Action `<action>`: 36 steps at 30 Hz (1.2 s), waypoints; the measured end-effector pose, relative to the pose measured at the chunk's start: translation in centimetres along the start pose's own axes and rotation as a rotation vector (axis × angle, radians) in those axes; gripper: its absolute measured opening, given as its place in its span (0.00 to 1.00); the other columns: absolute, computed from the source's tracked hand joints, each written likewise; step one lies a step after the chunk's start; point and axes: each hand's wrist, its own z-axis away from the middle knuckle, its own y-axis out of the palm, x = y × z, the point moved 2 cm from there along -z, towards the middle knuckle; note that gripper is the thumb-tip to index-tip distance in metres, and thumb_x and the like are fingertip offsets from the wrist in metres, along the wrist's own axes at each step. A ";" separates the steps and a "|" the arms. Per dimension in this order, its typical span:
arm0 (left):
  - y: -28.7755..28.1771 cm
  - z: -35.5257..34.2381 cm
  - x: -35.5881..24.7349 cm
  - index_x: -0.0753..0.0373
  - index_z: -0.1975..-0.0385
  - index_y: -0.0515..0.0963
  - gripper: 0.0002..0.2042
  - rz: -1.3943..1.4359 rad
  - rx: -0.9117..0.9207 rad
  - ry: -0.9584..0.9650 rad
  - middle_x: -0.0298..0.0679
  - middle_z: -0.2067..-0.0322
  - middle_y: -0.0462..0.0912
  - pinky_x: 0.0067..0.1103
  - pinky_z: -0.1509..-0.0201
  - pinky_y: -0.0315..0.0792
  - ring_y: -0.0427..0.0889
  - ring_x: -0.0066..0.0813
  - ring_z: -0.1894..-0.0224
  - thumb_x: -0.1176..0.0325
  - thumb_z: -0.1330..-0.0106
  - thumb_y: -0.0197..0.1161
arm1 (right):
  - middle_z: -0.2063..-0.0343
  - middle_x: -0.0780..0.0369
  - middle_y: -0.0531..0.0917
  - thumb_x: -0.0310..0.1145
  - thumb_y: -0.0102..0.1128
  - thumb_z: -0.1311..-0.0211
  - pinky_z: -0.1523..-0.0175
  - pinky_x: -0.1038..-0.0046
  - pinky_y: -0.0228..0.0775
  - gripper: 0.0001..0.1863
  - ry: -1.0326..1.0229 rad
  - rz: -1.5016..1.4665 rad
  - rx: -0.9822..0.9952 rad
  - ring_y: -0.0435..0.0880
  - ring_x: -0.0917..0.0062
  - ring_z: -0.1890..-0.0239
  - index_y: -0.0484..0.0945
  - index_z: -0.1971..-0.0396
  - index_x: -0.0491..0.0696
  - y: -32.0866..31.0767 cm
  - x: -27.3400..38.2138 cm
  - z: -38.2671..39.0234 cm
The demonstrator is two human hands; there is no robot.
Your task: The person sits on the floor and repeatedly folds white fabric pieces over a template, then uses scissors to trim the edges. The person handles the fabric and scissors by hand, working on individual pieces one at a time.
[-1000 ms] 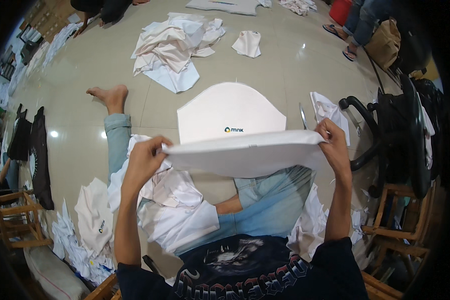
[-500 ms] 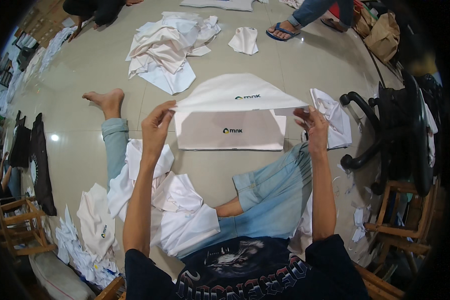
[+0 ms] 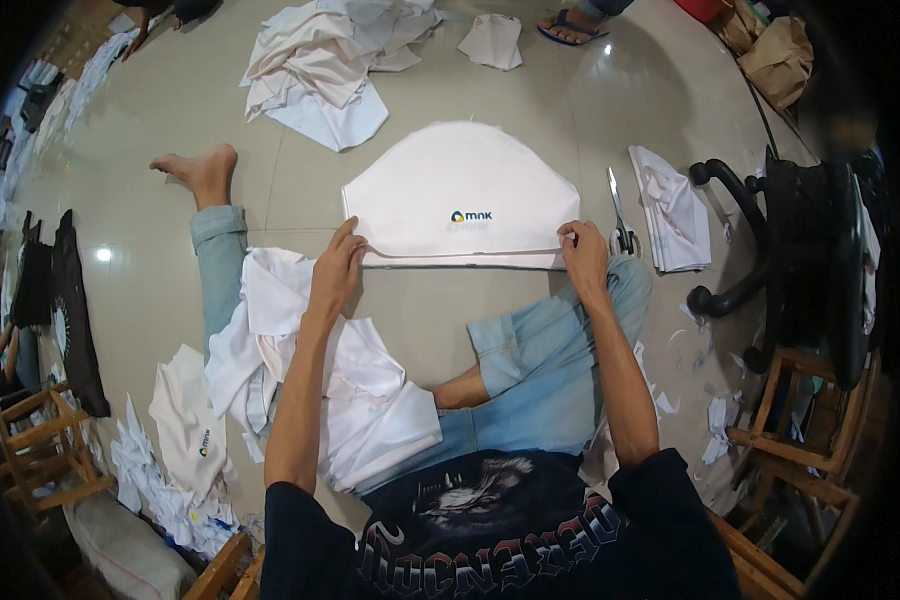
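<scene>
A white cloth piece (image 3: 450,175) with a curved top edge and a small printed logo lies over a matching piece on the floor. The lower edge (image 3: 460,263) of the piece underneath shows as a thin strip. My left hand (image 3: 338,268) pinches the upper cloth at its lower left corner. At its lower right corner, my right hand (image 3: 586,258) pinches it with thumb and fingers. Scissors (image 3: 620,212) lie just beyond my right hand, their handles partly dark. Beside them is a folded white cloth stack (image 3: 670,215).
A heap of white cloth (image 3: 310,70) and a small cloth piece (image 3: 492,40) lie ahead. White cloths (image 3: 370,410) cover my left thigh. A logo-printed cloth (image 3: 185,420) is at the left. The black chair base (image 3: 725,235) and wooden stool (image 3: 800,410) stand right. A person's sandalled foot (image 3: 573,27) is far ahead.
Both hands came down and nearer together, laying the raised upper cloth over the one beneath. The scissors are now uncovered. The other person's foot appears nearer the top edge.
</scene>
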 end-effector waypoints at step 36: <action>-0.1 1.2 -0.6 0.64 0.59 0.77 0.09 -0.005 0.042 -0.062 0.45 0.35 0.69 0.30 0.39 0.71 0.73 0.46 0.37 0.66 0.33 0.62 | 0.61 0.49 0.78 0.32 0.59 0.38 0.55 0.56 0.74 0.11 -0.003 0.307 0.108 0.81 0.53 0.59 0.75 0.61 0.40 -0.3 1.1 2.0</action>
